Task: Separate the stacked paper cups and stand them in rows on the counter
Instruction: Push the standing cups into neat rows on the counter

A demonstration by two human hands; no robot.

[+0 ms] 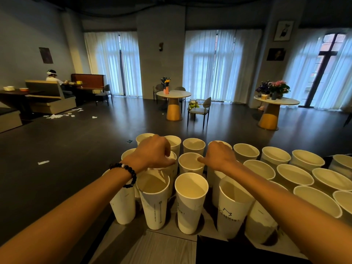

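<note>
Cut off at three o'clock: outermost paper cups [342, 163]. Hidden behind left hand [155, 151]: most of one cup's rim [172, 156]. Unreadable: print on nearest cups [226, 212].

Two bare forearms come in from the lower corners, with no sleeves showing anywhere along them. The left hand [154, 151] and the right hand [219, 155] wear no gloves, and no rings can be made out on them. The left wrist carries a bracelet [126, 174] of round, glossy black beads strung in a single loop, with one pale, whitish bead set among them on the upper side. The right wrist and forearm carry nothing.
</note>
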